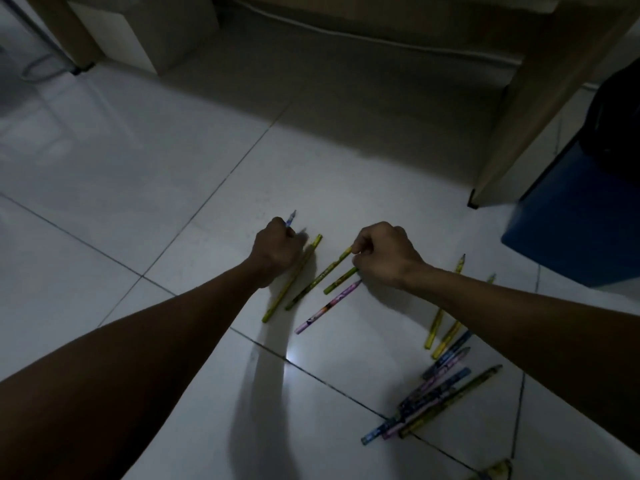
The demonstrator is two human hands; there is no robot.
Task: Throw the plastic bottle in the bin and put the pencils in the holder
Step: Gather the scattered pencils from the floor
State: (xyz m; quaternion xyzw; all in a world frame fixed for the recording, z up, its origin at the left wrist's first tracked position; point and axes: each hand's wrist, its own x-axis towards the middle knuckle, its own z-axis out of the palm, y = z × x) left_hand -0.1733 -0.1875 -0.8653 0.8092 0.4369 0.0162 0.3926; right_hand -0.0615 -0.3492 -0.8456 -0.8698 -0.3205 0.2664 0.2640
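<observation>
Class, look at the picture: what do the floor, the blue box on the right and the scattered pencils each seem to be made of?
White tiled floor: probably glazed ceramic, glossy with reflections and dark grout lines. Blue box: likely plastic, smooth and matt, though the dim light leaves this open. Thin yellow-green pencil and pink pencil: presumably wood under printed, slightly shiny wrap.

Two bare, sleeveless forearms [519, 317]
</observation>
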